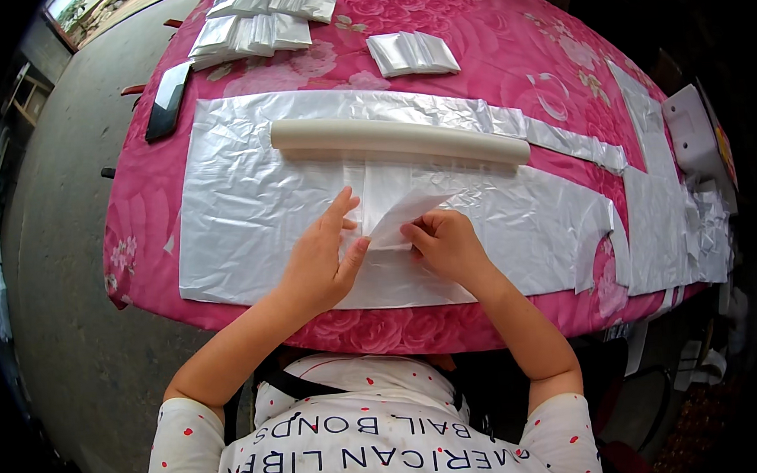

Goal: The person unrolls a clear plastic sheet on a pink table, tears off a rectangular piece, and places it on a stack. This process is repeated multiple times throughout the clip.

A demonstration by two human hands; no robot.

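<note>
A thin, translucent white plastic bag (399,213) lies partly folded on a stack of flat plastic bags (240,245). My right hand (441,239) pinches its near right part, where a flap stands raised and slants toward the left. At the bag's left side is my left hand (323,255), fingers stretched and thumb apart, its thumb tip close to or touching the fold. Across the stack, just beyond both hands, rests a long cream-coloured tube (399,140). Part of the bag is hidden behind my right fingers.
Several folded plastic bundles (253,34) are piled at the far left, with another bundle row (412,54) at the far middle. A dark phone (168,102) lies by the left table edge. More plastic sheets (655,228) and a white plastic container (693,135) are at the right on the pink floral tablecloth (139,225).
</note>
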